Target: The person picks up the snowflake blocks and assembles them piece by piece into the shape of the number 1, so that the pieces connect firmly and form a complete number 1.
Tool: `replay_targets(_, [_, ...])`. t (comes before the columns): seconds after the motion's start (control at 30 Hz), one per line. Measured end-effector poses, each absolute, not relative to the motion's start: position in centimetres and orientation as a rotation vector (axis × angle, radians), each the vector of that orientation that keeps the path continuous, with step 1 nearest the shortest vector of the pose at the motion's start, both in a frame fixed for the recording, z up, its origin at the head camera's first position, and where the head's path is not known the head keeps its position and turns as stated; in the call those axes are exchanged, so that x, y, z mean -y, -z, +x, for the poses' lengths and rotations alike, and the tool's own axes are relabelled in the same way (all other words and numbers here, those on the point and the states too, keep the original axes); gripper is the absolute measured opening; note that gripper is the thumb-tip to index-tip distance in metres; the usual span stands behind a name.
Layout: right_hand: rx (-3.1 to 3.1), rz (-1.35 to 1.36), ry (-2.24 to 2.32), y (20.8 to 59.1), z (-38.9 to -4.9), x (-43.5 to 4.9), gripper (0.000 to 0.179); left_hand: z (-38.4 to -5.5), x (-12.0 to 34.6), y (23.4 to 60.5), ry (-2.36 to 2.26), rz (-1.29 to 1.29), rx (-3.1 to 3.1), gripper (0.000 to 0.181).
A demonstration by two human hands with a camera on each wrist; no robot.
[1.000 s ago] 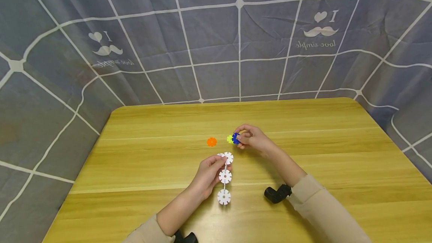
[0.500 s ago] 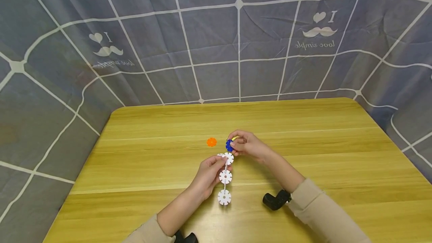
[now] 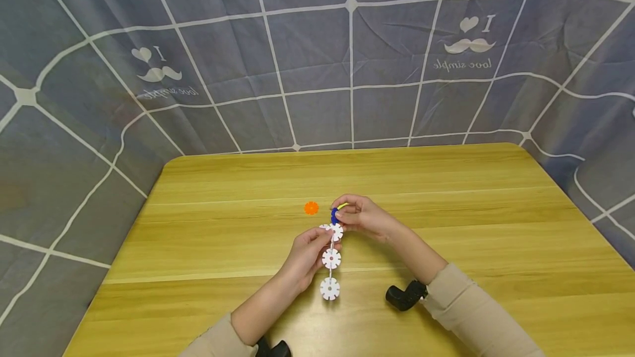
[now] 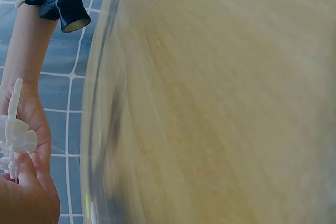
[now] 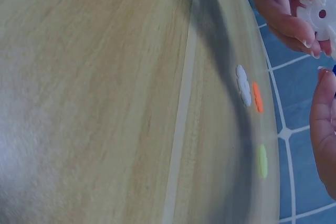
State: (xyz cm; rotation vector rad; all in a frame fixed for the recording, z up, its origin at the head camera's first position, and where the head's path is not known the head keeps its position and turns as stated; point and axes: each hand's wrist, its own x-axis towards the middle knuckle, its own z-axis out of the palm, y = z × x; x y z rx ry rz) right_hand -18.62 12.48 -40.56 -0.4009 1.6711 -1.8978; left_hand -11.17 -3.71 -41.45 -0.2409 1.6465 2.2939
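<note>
In the head view my left hand (image 3: 306, 258) grips a chain of linked white notched discs (image 3: 331, 258) near its far end. Beyond it, my right hand (image 3: 366, 217) pinches a blue notched disc (image 3: 334, 215), turned nearly edge-on, against or just above the chain's far disc; whether they touch I cannot tell. In the right wrist view only a sliver of blue shows by the right fingertips (image 5: 326, 85), just below the white discs (image 5: 321, 14). The left wrist view has the white discs (image 4: 16, 135) between both hands.
An orange notched disc (image 3: 311, 208) lies on the wooden table (image 3: 223, 236). A yellow-green disc (image 5: 263, 161) and a loose white disc (image 5: 243, 85) also lie there. Black wrist mounts (image 3: 405, 295) sit at the sleeves. A grey grid-patterned curtain (image 3: 317, 70) surrounds the table.
My right hand has carried the blue disc left and nearer to the white chain, turning it from face-on to nearly edge-on. My left hand has stayed almost still.
</note>
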Motion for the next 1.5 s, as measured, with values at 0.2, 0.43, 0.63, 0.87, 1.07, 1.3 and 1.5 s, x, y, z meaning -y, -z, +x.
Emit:
replay_targets(0.2, [-1.753, -0.378, 1.91, 40.4, -18.5, -12.3, 0.038, -11.1, 3.7, 41.4, -2.313, -0.257, -1.67, 0.013])
replay_targets(0.43, [-1.91, -0.375, 1.91, 39.9, -18.0, -11.8, 0.04, -11.0, 3.6, 41.1, -2.325, -0.284, -1.688, 0.012])
replay_targets(0.63, [-1.929, -0.32, 1.953, 39.8, -17.9, -11.5, 0.041, -11.2, 3.7, 41.0, -2.331, -0.272, -1.699, 0.013])
replay_targets(0.87, [-1.892, -0.305, 2.006, 39.8, -17.9, -11.4, 0.032, -11.4, 3.7, 40.9, -2.328, -0.284, -1.723, 0.013])
replay_targets(1.07, [-1.883, -0.341, 1.994, 40.0, -18.2, -11.6, 0.033, -11.3, 3.5, 40.7, -2.323, -0.29, -1.767, 0.011])
replay_targets(1.3, [-1.852, -0.329, 1.983, 40.1, -18.5, -11.8, 0.014, -11.3, 3.4, 40.5, -2.345, -0.286, -1.79, 0.011])
replay_targets(1.5, [-1.861, -0.352, 1.956, 40.1, -18.5, -11.9, 0.016, -11.3, 3.3, 40.5, -2.358, -0.258, -1.814, 0.012])
